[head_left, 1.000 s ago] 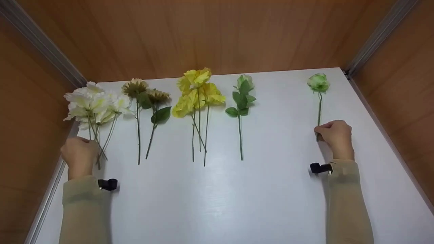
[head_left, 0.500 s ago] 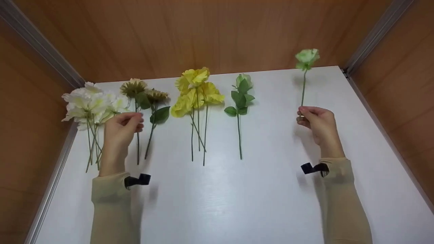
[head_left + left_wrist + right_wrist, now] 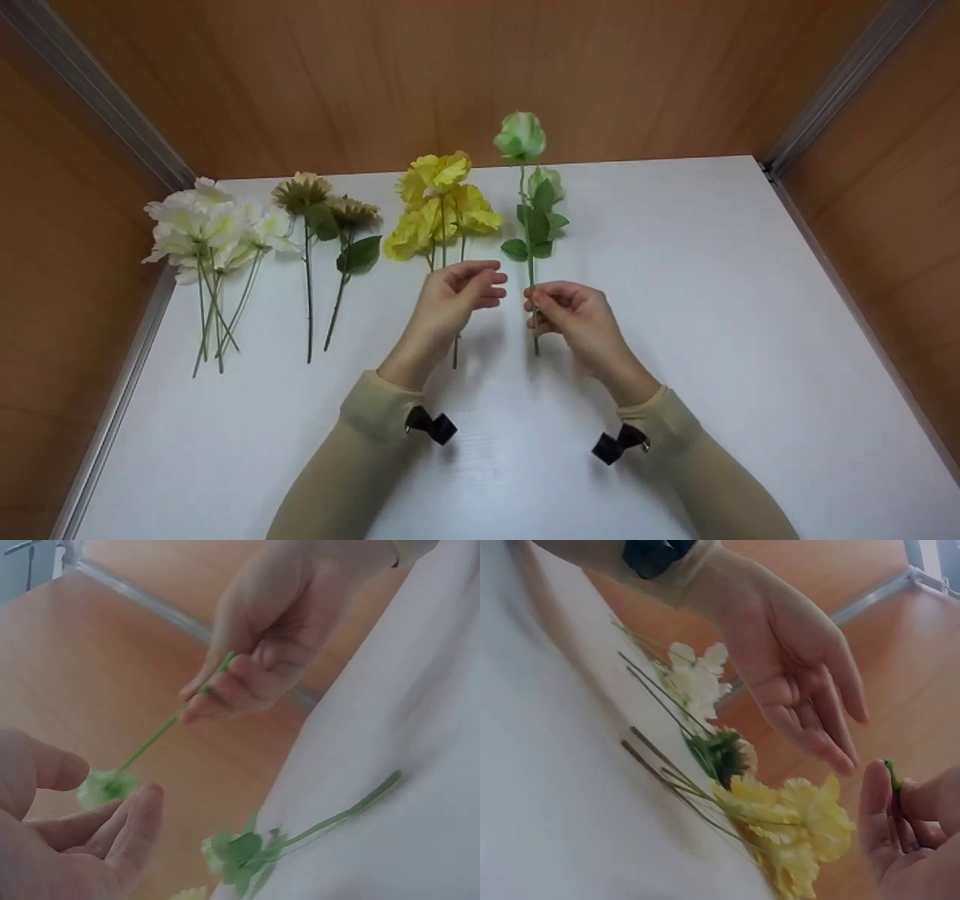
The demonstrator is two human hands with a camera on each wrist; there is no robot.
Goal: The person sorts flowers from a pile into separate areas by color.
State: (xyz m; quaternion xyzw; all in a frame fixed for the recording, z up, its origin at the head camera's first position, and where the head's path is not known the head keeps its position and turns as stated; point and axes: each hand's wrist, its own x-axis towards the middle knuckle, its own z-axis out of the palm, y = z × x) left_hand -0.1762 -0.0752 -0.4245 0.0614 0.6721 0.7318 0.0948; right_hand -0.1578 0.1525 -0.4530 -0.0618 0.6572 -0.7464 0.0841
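My right hand [image 3: 579, 319] pinches the stem of a pale green artificial rose [image 3: 520, 136] between thumb and fingers, with the bloom pointing away. In the head view this rose overlaps a second pale green rose [image 3: 536, 223] with leaves, which lies on the white table. In the left wrist view the held stem [image 3: 154, 741] hangs above the table. Just left of the right hand, my left hand [image 3: 450, 304] holds nothing, its fingers loosely bent. It hides part of the stems of several yellow flowers [image 3: 442, 202].
At the left of the white table [image 3: 712, 262] lie several white flowers [image 3: 202, 232]. Two beige-brown flowers [image 3: 300, 195] with dark leaves lie between them and the yellow ones. Brown wood-look panels [image 3: 480, 67] stand behind and at both sides.
The right hand has lifted the green rose from the table's right side and carried it left, over the leafy rose. The left hand has left the white flowers and moved right to the middle.
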